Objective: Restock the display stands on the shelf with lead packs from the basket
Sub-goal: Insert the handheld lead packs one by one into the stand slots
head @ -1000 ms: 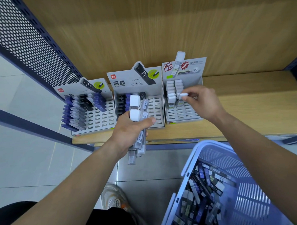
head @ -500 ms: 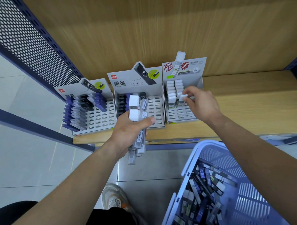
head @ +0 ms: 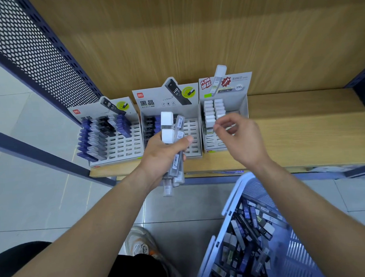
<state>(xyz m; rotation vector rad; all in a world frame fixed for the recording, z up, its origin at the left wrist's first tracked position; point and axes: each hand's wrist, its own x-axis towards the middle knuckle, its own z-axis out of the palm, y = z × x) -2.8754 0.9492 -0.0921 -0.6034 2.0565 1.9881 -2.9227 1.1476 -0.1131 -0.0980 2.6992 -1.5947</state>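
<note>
A bundle of lead packs (head: 173,148) was gripped upright in the left hand (head: 163,154), with fingers and thumb wrapped round it and two white caps standing above the fist. It was held in front of the middle display stand (head: 193,138), much where it had been half a second before.

The change was seen at the right hand (head: 239,140). Earlier a white-capped pack had been pinched at its fingertips over the right display stand (head: 244,107). Now nothing was seen between the fingers, which were loosely curled and blurred by motion, and the hand had been drawn back a little toward the front edge of that stand. Two columns of white-capped packs (head: 209,116) were seated in the stand's rear slots, just beyond the fingertips. Whether the earlier pack was among them could not be told.

The left display stand (head: 124,149), partly filled with blue, grey and black packs, was unchanged on the wooden shelf (head: 301,138). The basket (head: 237,196) was kept at the lower right, below the shelf edge, with loose packs (head: 249,229) heaped inside it.
</note>
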